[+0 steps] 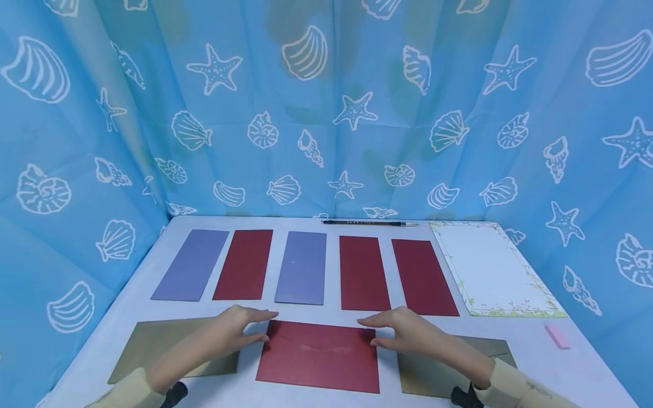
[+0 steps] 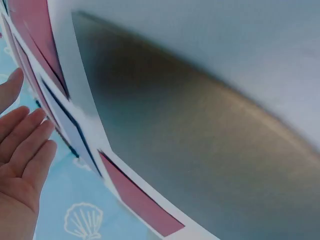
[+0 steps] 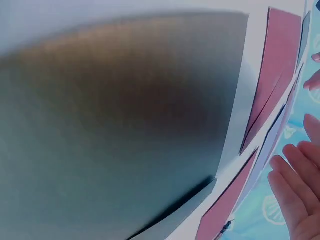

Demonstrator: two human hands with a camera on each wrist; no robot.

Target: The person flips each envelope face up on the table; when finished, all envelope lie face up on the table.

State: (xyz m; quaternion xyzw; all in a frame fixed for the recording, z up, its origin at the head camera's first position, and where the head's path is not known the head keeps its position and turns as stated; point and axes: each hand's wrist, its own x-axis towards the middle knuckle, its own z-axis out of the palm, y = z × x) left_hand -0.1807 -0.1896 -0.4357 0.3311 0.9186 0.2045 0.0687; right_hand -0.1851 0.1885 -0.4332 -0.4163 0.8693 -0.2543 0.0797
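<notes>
My left hand sits at the left edge of the red envelope, fingertips and thumb on its upper left corner. My right hand does the same at the upper right corner. Fingers nearly straight, loose, both pressing not gripping; the envelope lies flat, bottom centre of the head view, on a white worktop.

A gold envelope lies bottom left under my left forearm, a second gold one bottom right under my right forearm. Mid-frame, a row of five upright cards: blue, red, blue, red, red. Right of the row, a floral-border sheet. A pen lies at the back edge. A pink eraser lies lower right.

A blue curtain with white shells and starfish closes in the back and both sides.

The wrist views are blurred: gold surface, card edges, open fingers at frame left and at frame right.
</notes>
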